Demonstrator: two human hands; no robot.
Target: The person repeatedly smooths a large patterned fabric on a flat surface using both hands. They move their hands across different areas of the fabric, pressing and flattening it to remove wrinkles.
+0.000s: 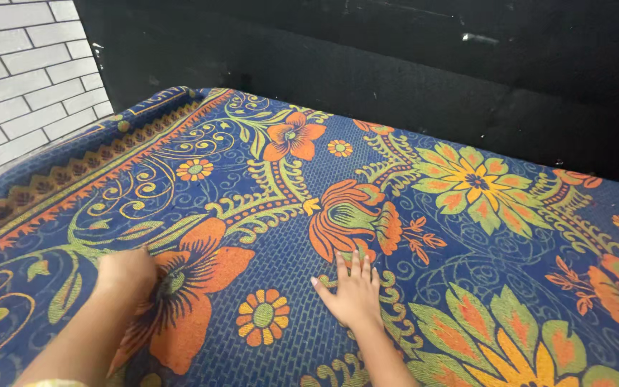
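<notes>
Premises appear domestic, a bedroom: a bed covered by a blue woven sheet with orange and green flowers (410, 179), a white brick-pattern wall (16, 79), a black headboard panel (395, 64).

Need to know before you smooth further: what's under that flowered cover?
Nothing shows: the flowered cover hides whatever it lies on. Both hands, left hand and right hand, press on top.

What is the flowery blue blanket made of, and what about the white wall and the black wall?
The blue flowered cover looks like woven cloth, matte, with a fine ribbed weave showing; both the left hand and the right hand press on it. The white wall looks like painted brick or brick-shaped tile, slightly glossy, with grey joint lines. The black wall looks painted and hard, scuffed with pale marks; its material is unclear.
</notes>
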